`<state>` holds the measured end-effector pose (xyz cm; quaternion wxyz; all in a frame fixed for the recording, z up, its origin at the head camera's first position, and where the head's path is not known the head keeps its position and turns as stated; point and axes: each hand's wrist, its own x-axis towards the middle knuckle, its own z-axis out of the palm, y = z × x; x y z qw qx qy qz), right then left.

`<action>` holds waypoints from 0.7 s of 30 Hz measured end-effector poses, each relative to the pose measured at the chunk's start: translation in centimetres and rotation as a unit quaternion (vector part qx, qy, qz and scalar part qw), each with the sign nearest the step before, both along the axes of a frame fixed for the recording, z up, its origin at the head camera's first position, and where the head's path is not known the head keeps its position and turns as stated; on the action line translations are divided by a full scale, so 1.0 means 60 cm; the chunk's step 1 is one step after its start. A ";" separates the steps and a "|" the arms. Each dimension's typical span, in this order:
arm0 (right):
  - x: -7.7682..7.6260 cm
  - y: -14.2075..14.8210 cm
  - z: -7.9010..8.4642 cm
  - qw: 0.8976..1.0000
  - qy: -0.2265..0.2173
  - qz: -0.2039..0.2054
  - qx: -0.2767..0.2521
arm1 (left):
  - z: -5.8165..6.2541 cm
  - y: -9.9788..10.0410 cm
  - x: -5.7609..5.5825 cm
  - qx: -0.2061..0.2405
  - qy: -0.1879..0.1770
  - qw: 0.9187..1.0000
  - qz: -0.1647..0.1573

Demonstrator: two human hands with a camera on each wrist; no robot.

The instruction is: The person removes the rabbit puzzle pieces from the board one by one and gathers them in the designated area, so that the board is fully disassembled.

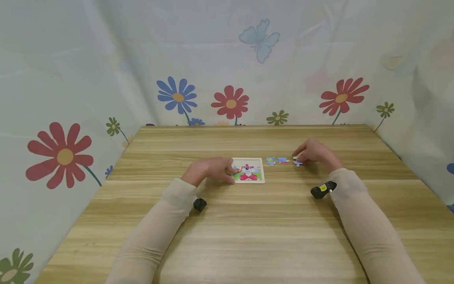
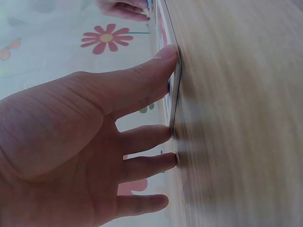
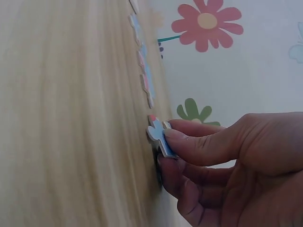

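Observation:
A square wooden puzzle tray (image 1: pixel 263 172) lies on the table, partly filled with a picture of a cartoon animal in red and white. My left hand (image 1: pixel 217 169) rests at the tray's left side, its thumb (image 2: pixel 165 53) on the rim and the other fingers fairly straight, tips down at the edge and the tabletop. To the right of the tray, my right hand (image 1: pixel 313 151) pinches a blue puzzle piece (image 3: pixel 157 134) between thumb and fingers, close over the table. Between tray and right hand lie more blue puzzle pieces (image 1: pixel 271 161) in a short row.
The wood-grain table (image 1: pixel 248 236) stretches out under both arms. A pale curtain (image 1: pixel 213 51) printed with flowers hangs behind its far edge and along the sides. Black wrist cameras (image 1: pixel 320 191) sit at both sleeve cuffs.

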<state>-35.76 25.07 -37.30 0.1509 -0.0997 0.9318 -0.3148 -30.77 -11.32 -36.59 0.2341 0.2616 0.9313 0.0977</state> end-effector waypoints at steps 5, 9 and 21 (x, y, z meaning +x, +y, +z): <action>-0.001 -0.011 -0.003 0.999 0.033 0.014 0.022 | -0.001 0.000 -0.002 -0.001 0.002 1.000 0.002; 0.006 -0.019 0.002 0.998 0.046 0.017 0.036 | -0.002 0.001 -0.003 0.000 -0.001 1.000 -0.004; 0.014 -0.030 0.013 0.997 0.056 0.004 0.059 | -0.004 -0.001 -0.002 0.006 -0.006 1.000 0.000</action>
